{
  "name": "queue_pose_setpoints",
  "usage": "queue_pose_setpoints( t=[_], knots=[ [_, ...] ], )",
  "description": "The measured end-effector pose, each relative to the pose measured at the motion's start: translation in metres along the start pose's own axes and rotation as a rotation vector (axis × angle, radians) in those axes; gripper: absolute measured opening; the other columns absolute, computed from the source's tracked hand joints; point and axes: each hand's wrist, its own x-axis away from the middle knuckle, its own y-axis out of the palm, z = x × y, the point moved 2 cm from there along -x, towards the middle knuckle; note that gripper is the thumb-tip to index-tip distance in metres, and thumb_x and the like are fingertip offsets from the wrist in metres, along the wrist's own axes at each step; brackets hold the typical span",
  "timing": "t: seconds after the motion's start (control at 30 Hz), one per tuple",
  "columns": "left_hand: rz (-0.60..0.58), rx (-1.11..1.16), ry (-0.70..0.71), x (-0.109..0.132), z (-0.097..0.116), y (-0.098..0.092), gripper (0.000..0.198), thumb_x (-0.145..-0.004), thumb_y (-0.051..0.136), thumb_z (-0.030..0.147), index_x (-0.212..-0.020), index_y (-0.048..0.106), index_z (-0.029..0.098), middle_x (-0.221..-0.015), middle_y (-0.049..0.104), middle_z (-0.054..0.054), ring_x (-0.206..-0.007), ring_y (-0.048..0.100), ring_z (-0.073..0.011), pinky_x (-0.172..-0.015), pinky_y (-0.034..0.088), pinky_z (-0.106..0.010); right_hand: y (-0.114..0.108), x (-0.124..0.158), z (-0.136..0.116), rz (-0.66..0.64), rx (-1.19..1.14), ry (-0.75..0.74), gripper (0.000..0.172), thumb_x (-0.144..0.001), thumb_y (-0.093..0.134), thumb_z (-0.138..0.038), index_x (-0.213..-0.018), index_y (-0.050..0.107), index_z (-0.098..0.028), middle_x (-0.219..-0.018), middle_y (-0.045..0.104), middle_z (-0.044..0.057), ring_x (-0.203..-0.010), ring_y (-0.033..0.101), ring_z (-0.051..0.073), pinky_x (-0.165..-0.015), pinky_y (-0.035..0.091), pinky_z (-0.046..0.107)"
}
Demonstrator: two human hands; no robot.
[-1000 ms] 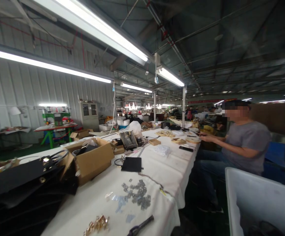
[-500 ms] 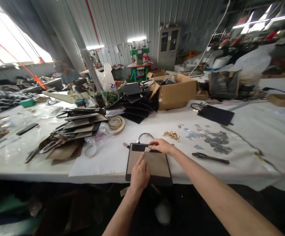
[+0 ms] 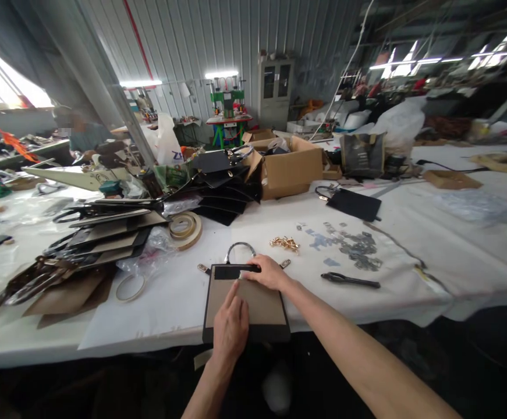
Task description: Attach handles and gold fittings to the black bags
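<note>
- Left hand (image 3: 230, 329): fingers spread, pressing the tan backing (image 3: 262, 305).
- Right hand (image 3: 268, 272): fingers together, lying across the panel's top, not pinching.
- Black bag panel (image 3: 247, 333): flat at the near edge of the counter (image 3: 157, 320); seemingly stiff, light; best held by its edges.

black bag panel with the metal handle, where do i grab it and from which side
Best taken by its near edge, coming from your side: the black bag panel lies flat, and that edge seems to jut past the table edge, leaving room for fingers underneath. Avoid lifting by the curved metal handle, which lies flat at the far end.
</note>
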Motion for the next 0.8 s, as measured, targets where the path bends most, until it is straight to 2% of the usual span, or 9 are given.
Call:
queue_pose_setpoints(
  t=[0.17, 0.27, 0.37, 0.43, 0.5, 0.57, 0.67, 0.73, 0.8],
  knots=[
    [0.031, 0.196, -0.044, -0.001, -0.004, -0.003, 0.029, -0.104, 0.048, 0.037, -0.087, 0.067, 0.022, -0.154, 0.058, -0.011, -0.121, 0.069, -0.0262, -0.101, 0.055, -0.039, 0.001, 0.014, 0.006, 0.195, -0.201, -0.037, 0.028, -0.085, 0.078, -0.031, -0.112, 0.076, -0.022, -0.104, 0.074, 0.005, -0.087, 0.066, 0.019, -0.085, 0.053, 0.032],
    [0.046, 0.476, -0.182, 0.004, -0.01, -0.011, 0.037, -0.101, 0.053, 0.051, -0.107, 0.073, 0.02, -0.105, 0.078, -0.011, -0.083, 0.072, -0.0214, -0.074, 0.057, -0.032, 0.001, 0.028, 0.0, 0.253, -0.188, -0.154, 0.022, -0.088, 0.074, -0.024, -0.111, 0.075, -0.023, -0.107, 0.073, 0.005, -0.097, 0.067, 0.021, -0.093, 0.054, 0.036],
    [0.113, 0.765, -0.31, 0.013, -0.015, -0.033, 0.047, -0.098, 0.059, 0.056, -0.122, 0.071, 0.018, -0.058, 0.059, 0.002, -0.05, 0.049, -0.0112, -0.052, 0.042, -0.022, 0.006, 0.042, -0.006, 0.215, -0.175, -0.195, 0.027, -0.089, 0.074, -0.021, -0.116, 0.073, -0.025, -0.116, 0.072, 0.006, -0.111, 0.066, 0.023, -0.103, 0.052, 0.039],
    [0.236, 0.918, -0.312, 0.022, -0.02, -0.061, 0.04, -0.095, 0.066, 0.054, -0.115, 0.073, 0.02, -0.062, 0.062, 0.002, -0.047, 0.041, -0.0067, -0.049, 0.036, -0.019, 0.01, 0.048, -0.008, 0.184, -0.167, -0.185, 0.033, -0.088, 0.074, -0.019, -0.12, 0.072, -0.027, -0.121, 0.07, 0.006, -0.116, 0.064, 0.024, -0.107, 0.051, 0.04],
    [0.403, 1.018, -0.313, 0.033, -0.028, -0.096, 0.036, -0.088, 0.075, 0.052, -0.109, 0.073, 0.023, -0.083, 0.074, -0.002, -0.046, 0.039, -0.0031, -0.046, 0.035, -0.018, 0.014, 0.049, -0.008, 0.173, -0.17, -0.155, 0.038, -0.087, 0.075, -0.019, -0.124, 0.07, -0.027, -0.123, 0.068, 0.006, -0.112, 0.065, 0.024, -0.105, 0.053, 0.04],
    [0.558, 1.023, -0.381, 0.047, -0.041, -0.133, 0.04, -0.079, 0.084, 0.05, -0.108, 0.074, 0.024, -0.089, 0.076, -0.002, -0.045, 0.041, -0.0019, -0.047, 0.041, -0.017, 0.017, 0.047, -0.008, 0.181, -0.176, -0.109, 0.042, -0.086, 0.075, -0.02, -0.127, 0.068, -0.025, -0.121, 0.067, 0.007, -0.102, 0.066, 0.022, -0.1, 0.056, 0.04],
    [0.677, 0.86, -0.538, 0.073, -0.063, -0.181, 0.052, -0.07, 0.091, 0.051, -0.112, 0.077, 0.024, -0.072, 0.068, 0.002, -0.047, 0.045, -0.0045, -0.049, 0.048, -0.017, 0.019, 0.044, -0.008, 0.197, -0.183, -0.05, 0.041, -0.085, 0.075, -0.02, -0.125, 0.069, -0.022, -0.116, 0.066, 0.008, -0.094, 0.065, 0.021, -0.095, 0.057, 0.04],
    [0.637, 0.667, -0.576, 0.091, -0.074, -0.199, 0.062, -0.069, 0.089, 0.056, -0.119, 0.077, 0.023, -0.07, 0.067, 0.002, -0.049, 0.047, -0.0068, -0.047, 0.047, -0.018, 0.019, 0.044, -0.008, 0.203, -0.19, -0.04, 0.039, -0.085, 0.075, -0.02, -0.124, 0.07, -0.021, -0.114, 0.066, 0.008, -0.094, 0.065, 0.021, -0.094, 0.058, 0.04],
    [0.484, 0.446, -0.567, 0.106, -0.083, -0.204, 0.07, -0.07, 0.085, 0.062, -0.126, 0.076, 0.022, -0.072, 0.069, 0.0, -0.051, 0.049, -0.0092, -0.046, 0.046, -0.02, 0.019, 0.044, -0.007, 0.209, -0.194, -0.045, 0.036, -0.086, 0.075, -0.023, -0.122, 0.071, -0.022, -0.112, 0.066, 0.007, -0.094, 0.065, 0.021, -0.091, 0.058, 0.039]
  ],
)
